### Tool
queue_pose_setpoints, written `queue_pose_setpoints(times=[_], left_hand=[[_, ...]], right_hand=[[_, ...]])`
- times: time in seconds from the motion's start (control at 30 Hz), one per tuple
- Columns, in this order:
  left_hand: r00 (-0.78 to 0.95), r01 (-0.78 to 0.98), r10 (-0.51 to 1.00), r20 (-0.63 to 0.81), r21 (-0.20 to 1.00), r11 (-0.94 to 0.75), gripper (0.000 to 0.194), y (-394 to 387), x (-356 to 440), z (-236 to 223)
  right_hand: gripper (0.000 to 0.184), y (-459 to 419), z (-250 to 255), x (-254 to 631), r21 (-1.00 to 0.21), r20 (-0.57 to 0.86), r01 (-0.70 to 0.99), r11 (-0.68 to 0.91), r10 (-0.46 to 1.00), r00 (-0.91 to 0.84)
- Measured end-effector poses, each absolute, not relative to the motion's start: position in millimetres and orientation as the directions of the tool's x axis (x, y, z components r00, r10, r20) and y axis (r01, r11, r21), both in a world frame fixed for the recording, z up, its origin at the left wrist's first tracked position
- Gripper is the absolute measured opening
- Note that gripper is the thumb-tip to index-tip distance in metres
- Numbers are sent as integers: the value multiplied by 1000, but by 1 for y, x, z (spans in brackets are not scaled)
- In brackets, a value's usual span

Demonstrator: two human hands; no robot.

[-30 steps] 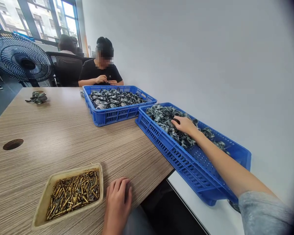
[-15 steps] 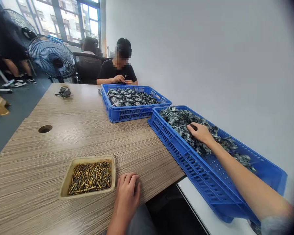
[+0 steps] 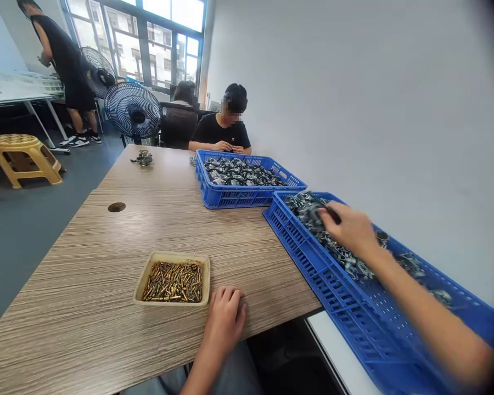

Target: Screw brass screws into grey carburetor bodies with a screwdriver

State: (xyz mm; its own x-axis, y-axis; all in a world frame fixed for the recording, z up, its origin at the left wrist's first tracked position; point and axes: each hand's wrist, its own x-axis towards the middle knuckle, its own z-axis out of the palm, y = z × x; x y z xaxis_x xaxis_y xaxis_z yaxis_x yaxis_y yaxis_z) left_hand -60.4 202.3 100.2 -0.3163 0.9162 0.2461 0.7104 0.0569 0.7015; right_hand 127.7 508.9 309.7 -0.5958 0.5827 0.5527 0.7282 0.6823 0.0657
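Observation:
My left hand (image 3: 226,315) rests on the table, palm down and holding nothing, its fingers loosely bent near the right side of a cream plastic tray (image 3: 138,293). Many small brass-coloured pins (image 3: 175,282) fill that tray. Over the near blue crate (image 3: 302,260), my right hand (image 3: 352,227) is closed on a dark grey metal part (image 3: 315,216), which is smeared by motion; its exact kind cannot be made out. Below the hand lie many similar grey metal castings (image 3: 346,258), heaped toward the crate's far end.
A second blue crate (image 3: 247,196) full of dark metal parts stands farther back, with a co-worker (image 3: 222,131) behind it. A loose metal assembly (image 3: 143,158) sits at the table's far left, beyond a round hole (image 3: 116,207). Fans (image 3: 134,112) and a yellow stool (image 3: 24,159) are on the floor.
My right hand has risen slightly from the heap with a metal part in its fingers. The camera view has turned left and up; my left hand stays on the table.

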Motion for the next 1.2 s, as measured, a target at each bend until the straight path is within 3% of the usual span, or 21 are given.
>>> queue_pose_setpoints(times=[0.23, 0.53, 0.7, 0.83, 0.93, 1.07, 1.2], left_hand=[[-327, 715, 910, 255, 696, 62, 16, 203, -59, 99], [-325, 747, 914, 244, 659, 90, 10, 203, -59, 99], [-315, 754, 914, 256, 652, 77, 10, 202, -59, 100], [-315, 755, 912, 264, 652, 73, 11, 202, -60, 102], [-312, 753, 910, 272, 655, 62, 11, 201, -61, 102], [-303, 759, 910, 283, 649, 51, 12, 201, -62, 102], [-297, 768, 911, 286, 639, 49, 13, 202, -63, 103]], right_hand=[[18, 435, 222, 45, -32, 389, 371, 928, 354, -851], [20, 403, 145, 23, -83, 356, 298, 951, 307, -882], [24, 402, 133, 43, -181, 391, 329, 927, 375, -841], [26, 399, 125, 59, -341, 417, 375, 862, 497, -761], [37, 400, 119, 65, -482, 419, 410, 775, 614, -669], [48, 410, 114, 70, -674, 332, 391, 627, 730, -597], [55, 419, 114, 79, -758, 241, 360, 544, 746, -621]])
